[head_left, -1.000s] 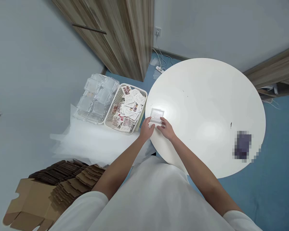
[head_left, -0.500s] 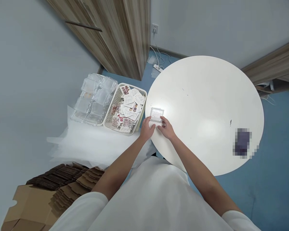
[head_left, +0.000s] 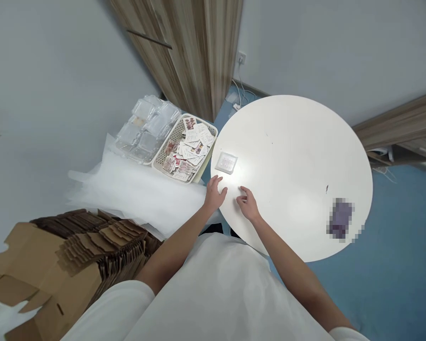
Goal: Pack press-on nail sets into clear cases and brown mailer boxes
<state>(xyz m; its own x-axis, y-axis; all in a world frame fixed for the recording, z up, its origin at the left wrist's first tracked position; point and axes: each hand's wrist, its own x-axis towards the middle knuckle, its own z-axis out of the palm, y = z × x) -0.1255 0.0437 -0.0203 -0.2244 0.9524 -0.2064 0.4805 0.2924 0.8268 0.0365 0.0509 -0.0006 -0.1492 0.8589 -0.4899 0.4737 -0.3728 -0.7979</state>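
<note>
While the small clear case (head_left: 226,162) is lying flat on the round white counter (head_left: 305,142), close to its left edge, both hands are resting just short of it, neither one touching it. The left hand (head_left: 215,193) is lying open at the counter's rim, fingers stretching toward the case and holding nothing. The right hand (head_left: 247,203) is sitting beside it, empty too, its fingers loosely curled with the tips seemingly pressing on the surface, though the angle is making that hard to confirm. The counter is carrying little else — only a pixelated purple patch (head_left: 339,222) is showing near its right edge.

Left of the counter, a pale basket (head_left: 162,156) is holding a jumble of printed cards and small packets, with a heap of clear plastic shells (head_left: 147,128) lying just beyond it. White foam sheets (head_left: 135,194) are spreading out beneath them, and flattened brown cardboard (head_left: 92,246) is piling up nearer the person. A wood-grain cabinet (head_left: 184,52) is standing against the grey wall — a socket (head_left: 241,58) beside it is feeding a cable down to the blue floor (head_left: 394,265).
</note>
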